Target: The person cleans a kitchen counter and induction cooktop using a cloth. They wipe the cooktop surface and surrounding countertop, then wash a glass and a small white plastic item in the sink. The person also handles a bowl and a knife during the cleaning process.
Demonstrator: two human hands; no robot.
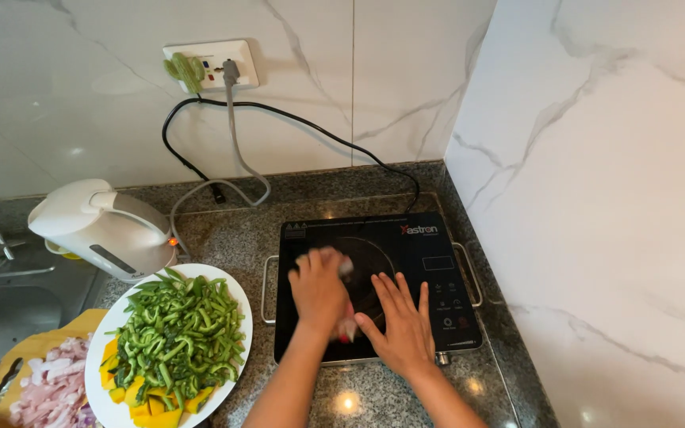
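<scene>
Wiping seems the step in hand: the left hand (318, 291) has its grip clamped on a cloth (347, 323), pressed to the black cooktop (406, 246). Beside that grip, the right hand (402, 326) lies flat, fingers apart. A next stroke would call for steady pressure.

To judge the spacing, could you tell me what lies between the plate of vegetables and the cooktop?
In the head view, only bare granite counter separates plate from cooktop.

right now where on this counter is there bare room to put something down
Bare granite lies behind the induction cooker, around the cords, and in front of it by the forearms. The left is crowded: kettle, plate of green beans, cutting board. The left hand and right hand cover the cooker top.
</scene>
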